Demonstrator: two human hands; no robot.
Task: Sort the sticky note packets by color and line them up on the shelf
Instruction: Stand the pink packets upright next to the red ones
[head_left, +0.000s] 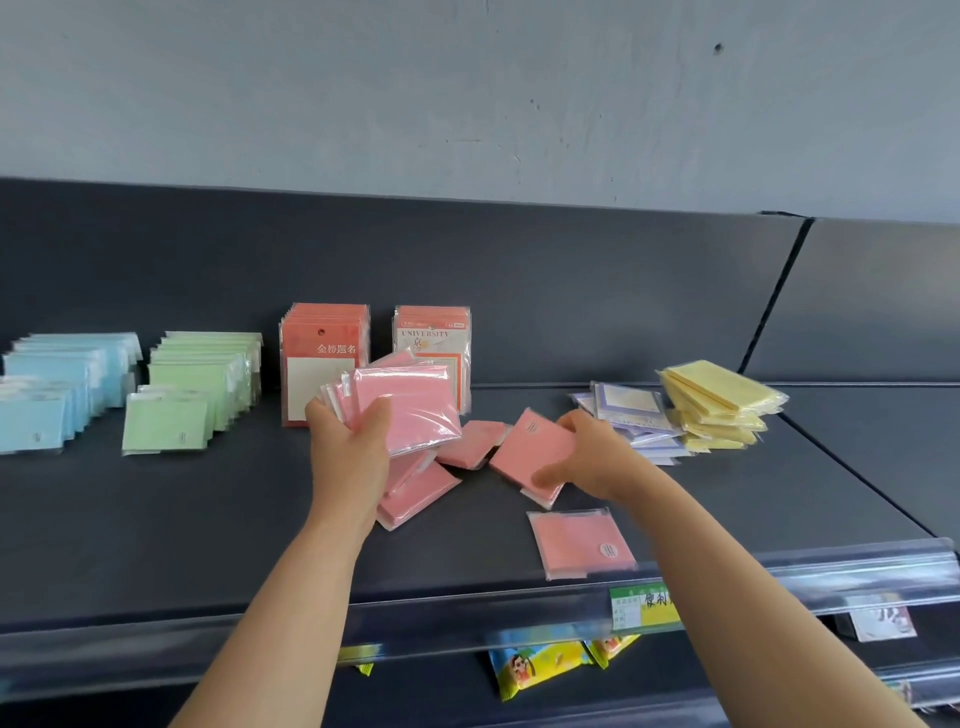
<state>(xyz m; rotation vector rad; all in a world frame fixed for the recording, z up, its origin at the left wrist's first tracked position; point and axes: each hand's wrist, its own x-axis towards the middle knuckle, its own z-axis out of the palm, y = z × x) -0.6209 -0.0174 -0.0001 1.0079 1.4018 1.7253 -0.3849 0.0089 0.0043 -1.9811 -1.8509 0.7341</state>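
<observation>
Holds a fanned stack of pink packets (410, 408) in the left grip (348, 436), fingers curled round it, raised off the shelf (208, 519). Pinches a single pink packet (530, 447) in the right grip (587, 457), with loose pink packets (470, 441) between and below both grips. Shows a lilac pile (628, 408) and a yellow pile (717, 400) just right of the right grip, green rows (192, 395) and blue rows (52, 395) well left of the left grip.

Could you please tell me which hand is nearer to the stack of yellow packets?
Right. The right hand, gripping a pink packet, is a little left of the yellow stack; the left hand, holding a pink bundle, is much farther left.
</observation>
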